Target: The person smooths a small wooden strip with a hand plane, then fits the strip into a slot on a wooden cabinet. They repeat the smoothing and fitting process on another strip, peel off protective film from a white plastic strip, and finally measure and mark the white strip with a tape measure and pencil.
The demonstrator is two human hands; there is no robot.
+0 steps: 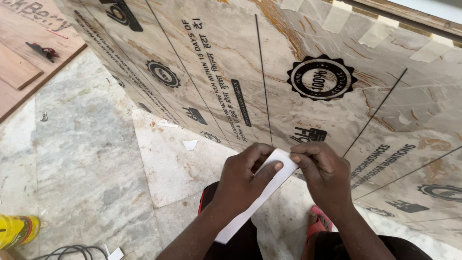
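My left hand (243, 180) and right hand (323, 171) both pinch the top end of a thin white laminate strip (260, 195) before the marble-patterned sheet (308, 72); it seems light and bendy, so I hold near its edges.

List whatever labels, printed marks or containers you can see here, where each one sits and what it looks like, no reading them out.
Round seal: upper right on the marble-look sheet, black toothed ring.
Smaller round seal: upper left on the sheet, black.
Black bar label: sheet middle, slanted narrow strip.
Tape pieces: sheet's top right edge, pale squares.
Yellow container: floor, lower left, lying down.
White strip: blank, held by left hand and right hand.
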